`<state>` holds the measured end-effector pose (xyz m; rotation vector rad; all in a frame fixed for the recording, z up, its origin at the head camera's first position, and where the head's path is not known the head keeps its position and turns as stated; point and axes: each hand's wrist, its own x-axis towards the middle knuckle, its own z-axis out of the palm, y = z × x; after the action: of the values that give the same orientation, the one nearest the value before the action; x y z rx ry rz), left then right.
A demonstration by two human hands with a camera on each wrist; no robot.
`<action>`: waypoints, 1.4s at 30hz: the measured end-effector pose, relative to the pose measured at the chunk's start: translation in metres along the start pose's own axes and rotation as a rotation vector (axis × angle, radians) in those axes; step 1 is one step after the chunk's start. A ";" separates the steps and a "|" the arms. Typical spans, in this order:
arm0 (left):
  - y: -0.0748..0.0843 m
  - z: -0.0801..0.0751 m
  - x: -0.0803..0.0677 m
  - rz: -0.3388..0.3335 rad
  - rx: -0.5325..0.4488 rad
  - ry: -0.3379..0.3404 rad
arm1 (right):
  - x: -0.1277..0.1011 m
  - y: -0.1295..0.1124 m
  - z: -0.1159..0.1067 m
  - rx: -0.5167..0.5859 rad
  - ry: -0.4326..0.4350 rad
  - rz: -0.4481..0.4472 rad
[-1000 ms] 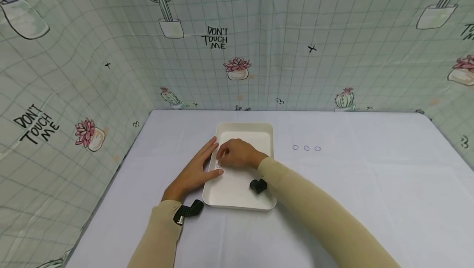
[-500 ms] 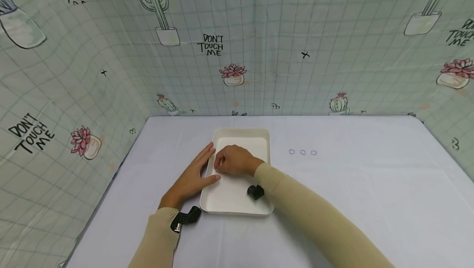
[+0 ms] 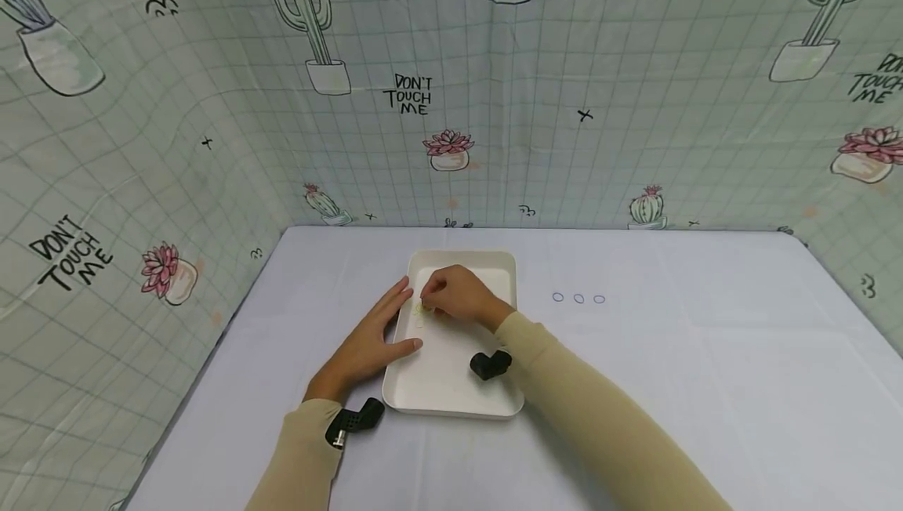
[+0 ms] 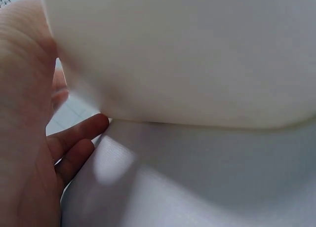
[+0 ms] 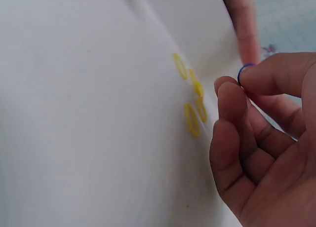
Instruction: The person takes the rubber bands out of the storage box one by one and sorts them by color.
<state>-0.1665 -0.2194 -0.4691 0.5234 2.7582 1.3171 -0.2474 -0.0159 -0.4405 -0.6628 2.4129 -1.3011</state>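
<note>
A white rectangular tray [image 3: 451, 385] lies on the table. My left hand [image 3: 361, 353] rests along its left side with straight fingers, the thumb reaching over the rim; in the left wrist view, fingertips [image 4: 101, 122] touch the outer wall. Over the tray's left part, my right hand [image 3: 460, 293] pinches a thin blue ring [image 5: 239, 75] between thumb and forefinger. Several small yellow rings [image 5: 191, 119] lie in the tray beside that hand, some overlapping near the wall. The blue ring is mostly covered by the fingers.
Three small blue rings [image 3: 578, 298] lie in a row on the white tablecloth [image 3: 677, 385], right of the tray. A patterned grid curtain [image 3: 536, 119] hangs behind the table and along both sides. Black cameras [image 3: 490, 364] are worn at both wrists.
My right hand reached down to a small ring near the tray's left wall, then drew up and slightly right with it. Yellow rings have come into sight. My left hand keeps its place.
</note>
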 end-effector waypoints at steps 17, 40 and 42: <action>0.003 0.001 -0.001 -0.032 -0.018 0.007 | -0.035 -0.006 -0.035 0.354 0.127 0.035; 0.004 0.004 -0.002 -0.046 -0.008 0.022 | -0.067 0.018 -0.045 0.532 0.231 0.046; 0.003 0.004 -0.001 -0.032 -0.011 0.024 | -0.070 0.022 -0.049 0.564 0.249 0.042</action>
<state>-0.1635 -0.2147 -0.4693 0.4633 2.7642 1.3401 -0.2176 0.0668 -0.4288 -0.3018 2.0492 -2.0230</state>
